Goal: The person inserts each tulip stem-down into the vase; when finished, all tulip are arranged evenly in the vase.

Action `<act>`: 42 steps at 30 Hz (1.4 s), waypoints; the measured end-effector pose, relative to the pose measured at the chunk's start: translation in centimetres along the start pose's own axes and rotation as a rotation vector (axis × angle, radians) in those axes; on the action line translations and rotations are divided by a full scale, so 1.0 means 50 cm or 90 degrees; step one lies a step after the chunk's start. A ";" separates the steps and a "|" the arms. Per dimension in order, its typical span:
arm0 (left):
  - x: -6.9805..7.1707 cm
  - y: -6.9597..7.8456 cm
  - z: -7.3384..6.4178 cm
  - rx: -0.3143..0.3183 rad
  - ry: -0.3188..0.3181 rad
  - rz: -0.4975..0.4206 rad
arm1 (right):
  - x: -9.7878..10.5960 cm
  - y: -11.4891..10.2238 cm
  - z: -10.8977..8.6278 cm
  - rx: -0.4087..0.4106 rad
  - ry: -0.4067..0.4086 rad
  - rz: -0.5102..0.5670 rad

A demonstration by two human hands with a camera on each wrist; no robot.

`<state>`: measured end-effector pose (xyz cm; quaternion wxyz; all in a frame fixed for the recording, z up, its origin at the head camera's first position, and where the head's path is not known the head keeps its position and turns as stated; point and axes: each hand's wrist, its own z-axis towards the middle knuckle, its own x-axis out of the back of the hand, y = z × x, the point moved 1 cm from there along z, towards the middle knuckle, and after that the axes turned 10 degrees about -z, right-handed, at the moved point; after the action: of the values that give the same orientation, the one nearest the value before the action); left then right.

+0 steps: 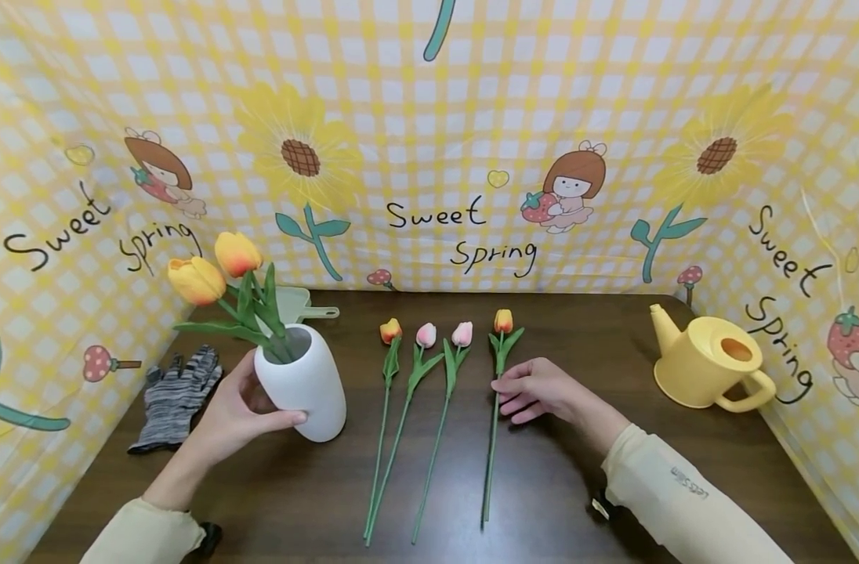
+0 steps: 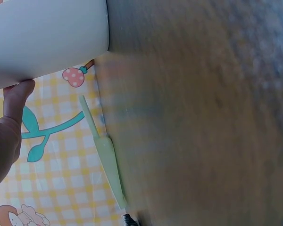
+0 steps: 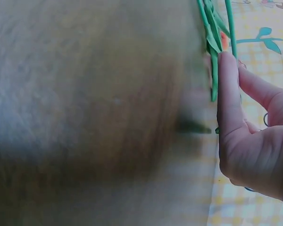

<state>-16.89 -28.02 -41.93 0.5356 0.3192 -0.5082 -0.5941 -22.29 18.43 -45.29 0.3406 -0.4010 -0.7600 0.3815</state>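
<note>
Right hand (image 1: 538, 390) pinches the nearest tulip (image 1: 500, 358), seemingly for pickup; left hand (image 1: 228, 419) grips the vase (image 1: 313, 399); lifting calls for steadiness.

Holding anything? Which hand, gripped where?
Left hand: white vase, gripped by its side, thumb on the near face. Right hand: rightmost orange tulip, pinched by the stem just below the leaves.

The vase (image 1: 309, 395) hides the stem ends of its tulips (image 1: 198, 280); right wrist view: blurred green shape (image 3: 194, 126), possibly a leaf.
</note>
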 end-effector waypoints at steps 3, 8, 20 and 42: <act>0.003 -0.001 -0.004 0.000 -0.001 -0.004 | 0.004 -0.011 -0.006 0.011 -0.004 0.004; 0.005 -0.002 -0.005 -0.004 -0.004 -0.010 | 0.011 -0.027 -0.021 0.048 -0.021 0.040; -0.006 -0.006 0.005 -0.003 -0.013 -0.027 | 0.050 -0.053 -0.086 0.152 -0.051 0.169; 0.005 -0.007 0.002 -0.003 -0.013 -0.011 | 0.064 -0.049 -0.137 0.254 -0.071 0.234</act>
<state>-17.16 -28.26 -42.17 0.5259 0.3166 -0.5094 -0.6031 -18.97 22.36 -39.25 0.2958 -0.4357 -0.6020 0.6002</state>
